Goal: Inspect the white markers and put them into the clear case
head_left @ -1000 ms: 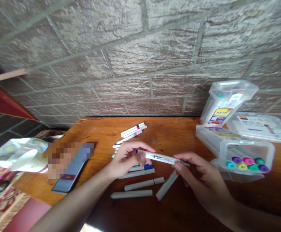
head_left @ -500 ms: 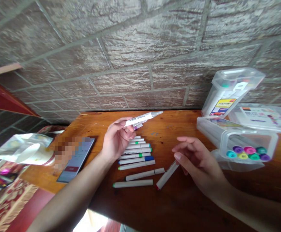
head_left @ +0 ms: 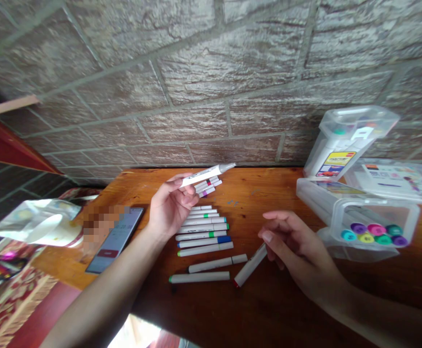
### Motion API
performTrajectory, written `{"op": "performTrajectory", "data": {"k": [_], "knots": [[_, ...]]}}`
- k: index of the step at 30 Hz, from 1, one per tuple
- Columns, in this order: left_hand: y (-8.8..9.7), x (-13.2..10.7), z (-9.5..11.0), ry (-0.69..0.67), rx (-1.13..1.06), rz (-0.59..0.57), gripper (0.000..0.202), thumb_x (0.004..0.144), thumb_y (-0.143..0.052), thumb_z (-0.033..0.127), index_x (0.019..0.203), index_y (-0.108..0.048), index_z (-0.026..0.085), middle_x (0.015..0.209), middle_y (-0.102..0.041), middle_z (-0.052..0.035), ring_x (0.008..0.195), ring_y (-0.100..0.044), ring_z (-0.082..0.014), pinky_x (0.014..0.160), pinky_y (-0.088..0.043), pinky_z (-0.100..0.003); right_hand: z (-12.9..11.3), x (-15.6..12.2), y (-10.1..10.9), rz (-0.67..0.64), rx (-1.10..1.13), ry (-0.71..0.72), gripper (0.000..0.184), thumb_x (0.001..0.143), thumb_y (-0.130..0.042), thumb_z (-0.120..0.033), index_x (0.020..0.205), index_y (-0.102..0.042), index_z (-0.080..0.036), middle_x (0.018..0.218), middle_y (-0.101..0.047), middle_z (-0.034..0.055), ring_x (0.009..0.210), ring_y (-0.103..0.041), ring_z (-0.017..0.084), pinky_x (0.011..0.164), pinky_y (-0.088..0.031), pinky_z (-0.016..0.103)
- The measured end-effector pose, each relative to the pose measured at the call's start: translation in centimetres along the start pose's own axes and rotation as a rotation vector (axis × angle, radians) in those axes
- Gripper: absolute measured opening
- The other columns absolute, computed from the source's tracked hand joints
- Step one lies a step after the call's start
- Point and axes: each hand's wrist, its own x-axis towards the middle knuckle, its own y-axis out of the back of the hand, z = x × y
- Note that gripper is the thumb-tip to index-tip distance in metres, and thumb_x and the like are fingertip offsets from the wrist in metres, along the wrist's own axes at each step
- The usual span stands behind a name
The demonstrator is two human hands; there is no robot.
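Observation:
A white marker with a grey cap [head_left: 207,175] is held by my left hand [head_left: 169,203], thumb and fingers closed around its lower end, the cap pointing up and right above the table. My right hand [head_left: 298,249] hovers low on the right, index finger stretched and the others loosely curved apart. By its fingertips a white marker with a red end [head_left: 249,268] slants on the table, its upper end partly hidden by the hand. Between my hands lies a column of white markers [head_left: 203,227] with coloured ends, several partly covered by my left hand.
On the right, a clear marker case [head_left: 377,208] lies on its side, coloured caps facing out. Behind it stand an upright clear case [head_left: 334,145] and a flat clear box [head_left: 402,181]. A phone [head_left: 114,241] and paper cup [head_left: 56,231] are left. A stone wall [head_left: 211,77] closes off the back.
My left hand has shifted slightly left with the grey-capped marker, uncovering more of the markers behind it. The right hand has hardly moved.

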Motion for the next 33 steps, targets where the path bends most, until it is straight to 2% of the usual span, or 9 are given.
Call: {"op": "performTrajectory", "data": {"k": [5,11,15,18,21,26,33], "knots": [[0.1,-0.5,-1.0,0.007,0.118,-0.100,0.018,0.073,-0.073,0.018,0.087,-0.082,0.011,0.058,-0.070,-0.0037,0.044,-0.047,-0.0080,0.047,-0.044,-0.021,-0.2,0.0,-0.1,-0.014,0.004,-0.030,0.023,0.094,-0.071,-0.040,0.114,-0.063,-0.031,0.083,-0.067,0.0026,0.057,-0.059,0.015,0.043,-0.047,0.026],[1.4,-1.2,-2.0,0.068,0.400,-0.347,0.018,0.088,-0.073,0.022,0.099,-0.082,0.012,0.069,-0.077,-0.0082,0.053,-0.059,-0.0100,0.055,-0.048,-0.021,-0.3,-0.3,0.0,-0.052,0.002,-0.037,0.031,0.094,-0.072,-0.038,0.120,-0.059,-0.028,0.089,-0.068,0.0011,0.062,-0.059,0.013,0.046,-0.046,0.022],[1.4,-1.6,-2.0,0.113,0.565,-0.476,0.018,0.090,-0.075,0.023,0.103,-0.081,0.013,0.074,-0.078,-0.0074,0.055,-0.062,-0.0104,0.056,-0.051,-0.022,0.0,-0.3,0.2,-0.056,-0.037,-0.039,0.032,0.094,-0.073,-0.035,0.122,-0.062,-0.024,0.090,-0.072,0.0028,0.058,-0.057,0.010,0.045,-0.042,0.021],[1.0,-1.8,-1.8,0.139,0.634,-0.516,0.017,0.088,-0.077,0.022,0.101,-0.079,0.011,0.075,-0.079,-0.0071,0.055,-0.064,-0.0107,0.055,-0.051,-0.021,0.2,-0.1,0.2,-0.045,-0.106,-0.024,0.025,0.093,-0.073,-0.036,0.112,-0.070,-0.021,0.075,-0.068,-0.0001,0.049,-0.050,0.008,0.041,-0.037,0.021],[0.8,-1.8,-1.8,0.142,0.700,-0.535,0.015,0.086,-0.080,0.021,0.097,-0.078,0.011,0.075,-0.079,-0.0071,0.059,-0.065,-0.0108,0.055,-0.051,-0.019,0.5,0.0,0.2,-0.038,-0.133,-0.023,0.024,0.093,-0.072,-0.038,0.109,-0.072,-0.019,0.066,-0.064,-0.0018,0.047,-0.050,0.009,0.040,-0.037,0.021],[0.8,-1.8,-1.9,0.129,0.795,-0.531,0.018,0.082,-0.084,0.023,0.094,-0.078,0.010,0.076,-0.078,-0.0072,0.063,-0.067,-0.0116,0.058,-0.051,-0.018,0.4,0.1,0.1,-0.076,-0.115,-0.059,0.025,0.094,-0.071,-0.040,0.108,-0.071,-0.019,0.069,-0.067,-0.0001,0.055,-0.059,0.012,0.044,-0.042,0.021],[0.9,-1.8,-1.4,0.162,0.792,-0.571,0.016,0.089,-0.077,0.025,0.098,-0.079,0.013,0.076,-0.079,-0.0070,0.059,-0.066,-0.0107,0.057,-0.052,-0.017,0.5,-0.2,0.1,-0.100,-0.086,-0.049,0.019,0.097,-0.069,-0.038,0.105,-0.071,-0.020,0.071,-0.066,-0.0016,0.060,-0.059,0.012,0.050,-0.044,0.021]]}}
